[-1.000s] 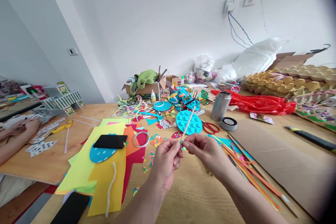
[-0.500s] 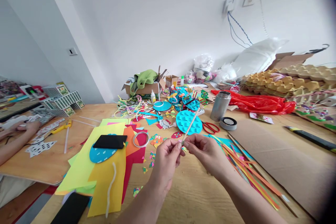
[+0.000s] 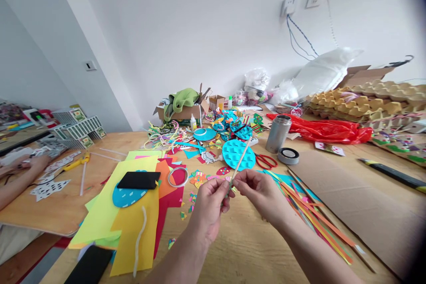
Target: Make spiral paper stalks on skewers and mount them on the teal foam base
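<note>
A thin pale wooden stick (image 3: 242, 157) slants up and away between my hands, over the table. My left hand (image 3: 212, 202) is closed on its lower end, thumb on top. My right hand (image 3: 258, 191) pinches the same end from the other side, its fingertips close to the left thumb. Something small and greenish shows at the fingertips, mostly hidden. Beyond the stick lies a round blue disc (image 3: 235, 154) with darker blue patches. Red-handled scissors (image 3: 266, 161) rest to its right. Small cut-paper fish (image 3: 199, 179) lie left of my hands.
Yellow paper (image 3: 133, 235), a black phone (image 3: 139, 180) and a white ring (image 3: 178, 177) are at left. Paper strips (image 3: 319, 217), cardboard (image 3: 353, 199), a metal flask (image 3: 278, 134) and a utility knife (image 3: 392, 174) are at right. Another person's hands (image 3: 33, 166) work by playing cards (image 3: 49, 188).
The stick and both hands keep nearly the same pose, with only slight finger movement. The whole view has shifted a little.
</note>
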`<state>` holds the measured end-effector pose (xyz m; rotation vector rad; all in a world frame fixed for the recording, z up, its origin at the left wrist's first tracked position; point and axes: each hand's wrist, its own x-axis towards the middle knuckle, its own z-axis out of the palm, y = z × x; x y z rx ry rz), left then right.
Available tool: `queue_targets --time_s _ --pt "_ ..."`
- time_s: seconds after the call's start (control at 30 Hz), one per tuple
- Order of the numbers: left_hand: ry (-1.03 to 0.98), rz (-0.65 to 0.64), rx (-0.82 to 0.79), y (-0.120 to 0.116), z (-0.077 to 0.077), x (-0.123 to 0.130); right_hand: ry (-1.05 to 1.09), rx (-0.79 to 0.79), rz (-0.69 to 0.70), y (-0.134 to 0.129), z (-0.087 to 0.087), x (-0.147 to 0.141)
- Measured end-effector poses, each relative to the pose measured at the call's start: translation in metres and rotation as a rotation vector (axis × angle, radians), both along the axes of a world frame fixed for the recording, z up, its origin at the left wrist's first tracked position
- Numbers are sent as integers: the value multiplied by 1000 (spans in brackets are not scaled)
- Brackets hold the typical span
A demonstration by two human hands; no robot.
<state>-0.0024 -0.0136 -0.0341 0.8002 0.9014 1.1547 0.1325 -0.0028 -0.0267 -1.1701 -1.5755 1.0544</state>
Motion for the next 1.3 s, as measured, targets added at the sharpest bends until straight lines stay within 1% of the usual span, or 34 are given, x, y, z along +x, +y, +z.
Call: queue_targets --time_s 0.33,0.47,0.6,0.7,0.77,0.93,1.0,1.17,1.3 --pt "3 28 -22 0 -5 1 -206 136 -142 -10 -1 -10" --pt "-98 -11 -81 2 -5 0 -223 182 -181 -10 -3 -12" --pt "-216 -43 -118 2 -4 -1 -109 141 -133 -4 -7 -9" --pt "-228 -64 -112 1 -3 -1 -9 106 -52 -2 -9 -6" --pt "-217 -73 -106 0 -4 -1 5 114 -28 -3 -9 -6" --pt "-161 -43 -77 -2 -5 1 -112 149 -86 -8 -6 -10" --pt "-136 -36 -51 -3 -5 2 -127 159 -102 -9 -5 -11" --pt "-96 -36 19 -4 -2 2 -8 116 -63 -6 -5 -10" --pt "-74 -13 24 -4 -1 2 69 90 -36 -6 -5 -9"
